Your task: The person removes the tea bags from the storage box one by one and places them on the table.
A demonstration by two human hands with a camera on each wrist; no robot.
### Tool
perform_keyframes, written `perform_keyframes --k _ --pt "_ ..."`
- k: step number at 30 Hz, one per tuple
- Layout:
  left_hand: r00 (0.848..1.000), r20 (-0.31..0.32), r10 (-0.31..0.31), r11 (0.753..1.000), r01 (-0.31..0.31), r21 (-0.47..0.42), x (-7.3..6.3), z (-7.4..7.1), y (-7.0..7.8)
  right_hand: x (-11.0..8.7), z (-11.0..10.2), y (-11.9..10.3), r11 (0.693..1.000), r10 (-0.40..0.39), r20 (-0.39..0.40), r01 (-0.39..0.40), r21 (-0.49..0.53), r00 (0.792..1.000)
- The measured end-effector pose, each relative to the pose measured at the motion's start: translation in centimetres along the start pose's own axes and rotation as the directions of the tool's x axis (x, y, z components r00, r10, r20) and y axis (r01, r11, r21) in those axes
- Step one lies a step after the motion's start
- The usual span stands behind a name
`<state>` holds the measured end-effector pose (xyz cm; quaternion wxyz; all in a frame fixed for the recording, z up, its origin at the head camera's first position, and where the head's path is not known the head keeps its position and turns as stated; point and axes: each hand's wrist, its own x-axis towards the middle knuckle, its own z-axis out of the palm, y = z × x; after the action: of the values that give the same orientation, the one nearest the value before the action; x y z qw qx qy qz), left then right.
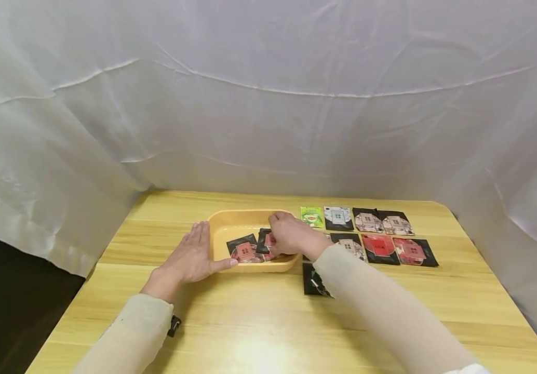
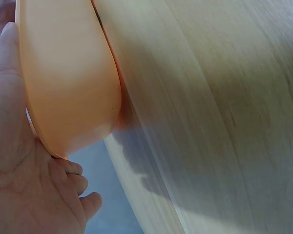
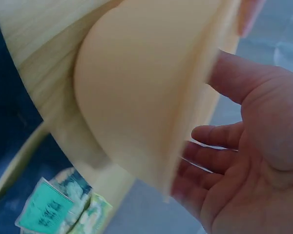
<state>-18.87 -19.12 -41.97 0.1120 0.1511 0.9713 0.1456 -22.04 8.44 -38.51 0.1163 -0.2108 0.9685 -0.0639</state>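
A yellow plastic tray (image 1: 233,213) holds a few black packets with red labels; one flat packet (image 1: 245,249) lies left of another packet (image 1: 264,241). My left hand (image 1: 193,254) rests along the tray's left end, fingers extended and thumb at the front rim. In the left wrist view the palm lies against the tray's rim (image 2: 39,136). Over the tray's right end, my right hand (image 1: 289,234) reaches in beside the second packet. The right wrist view shows its thumb and fingers spread apart near the rim, some fingertips hidden; no packet shows between them.
Right of the tray, packets lie in rows: a green one (image 1: 312,216), a grey-white one (image 1: 338,218), red-and-black ones (image 1: 380,249) and several more. A black packet (image 1: 312,278) is partly under the right sleeve. A pale curtain (image 1: 268,130) hangs behind the wooden table (image 1: 231,322).
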Motion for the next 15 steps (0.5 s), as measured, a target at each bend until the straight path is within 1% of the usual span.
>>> perform_keyframes --k 4,7,11,15 --pt "1.000 0.003 0.000 1.000 0.000 0.007 0.1 0.1 0.0 0.8 0.7 -0.1 1.000 0.028 0.045 -0.027 -0.013 0.999" --pt "1.000 0.003 -0.002 1.000 0.002 0.013 0.1 0.2 0.0 1.3 1.0 -0.2 0.999 0.021 0.062 -0.019 -0.036 0.998" --pt "1.000 0.004 -0.006 1.000 0.006 0.012 0.0 0.1 0.1 1.6 1.1 -0.3 0.998 0.028 0.087 -0.023 -0.060 0.996" --pt "1.000 0.004 -0.006 1.000 0.006 0.011 0.0 0.0 0.1 1.8 1.1 -0.4 0.997 0.041 0.108 -0.035 -0.062 0.993"
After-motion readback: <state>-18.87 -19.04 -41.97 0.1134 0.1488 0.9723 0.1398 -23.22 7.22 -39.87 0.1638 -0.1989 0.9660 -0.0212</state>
